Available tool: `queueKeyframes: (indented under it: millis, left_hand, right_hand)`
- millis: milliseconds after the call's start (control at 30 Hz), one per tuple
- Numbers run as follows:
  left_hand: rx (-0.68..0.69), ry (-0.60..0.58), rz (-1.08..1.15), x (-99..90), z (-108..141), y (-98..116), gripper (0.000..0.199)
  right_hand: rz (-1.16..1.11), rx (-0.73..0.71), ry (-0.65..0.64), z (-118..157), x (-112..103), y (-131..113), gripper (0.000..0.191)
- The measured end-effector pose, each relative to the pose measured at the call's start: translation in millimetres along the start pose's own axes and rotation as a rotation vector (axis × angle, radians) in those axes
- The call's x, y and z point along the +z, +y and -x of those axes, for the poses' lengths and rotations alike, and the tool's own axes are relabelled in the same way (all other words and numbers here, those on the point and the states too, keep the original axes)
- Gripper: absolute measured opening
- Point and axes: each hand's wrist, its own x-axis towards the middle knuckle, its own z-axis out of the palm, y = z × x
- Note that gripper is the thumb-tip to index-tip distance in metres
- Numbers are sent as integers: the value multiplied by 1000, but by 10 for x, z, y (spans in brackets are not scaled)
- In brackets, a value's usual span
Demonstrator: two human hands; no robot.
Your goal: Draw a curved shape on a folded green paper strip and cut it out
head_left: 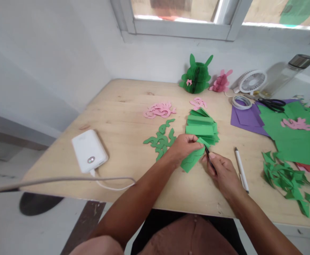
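My left hand (184,147) pinches a small folded piece of green paper (190,162) with a drawn curvy line on it. In my right hand (221,170) is a pair of dark scissors (208,156), its blades at the upper right edge of that paper. Most of the scissors' handle is hidden by my fingers. Just beyond both hands stand several folded green paper pieces (200,124). Curved green cutouts (161,140) lie to the left of my left hand, and a heap of pink cutouts (160,110) sits behind them.
A white pen (241,170) lies right of my right hand, near green scraps (287,180). Green sheets (300,145), black scissors (271,105) and a tape roll (241,102) are at right. Paper figures (196,78) and a fan (252,81) stand behind. A power bank (89,150) is left.
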Motion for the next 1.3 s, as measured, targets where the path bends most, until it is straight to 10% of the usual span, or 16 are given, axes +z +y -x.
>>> queueKeyframes:
  millis: [1300]
  left_hand:
    - [32, -46, -112, -47, -3, 17, 22]
  right_hand:
    - [31, -12, -2, 1, 1, -7, 42]
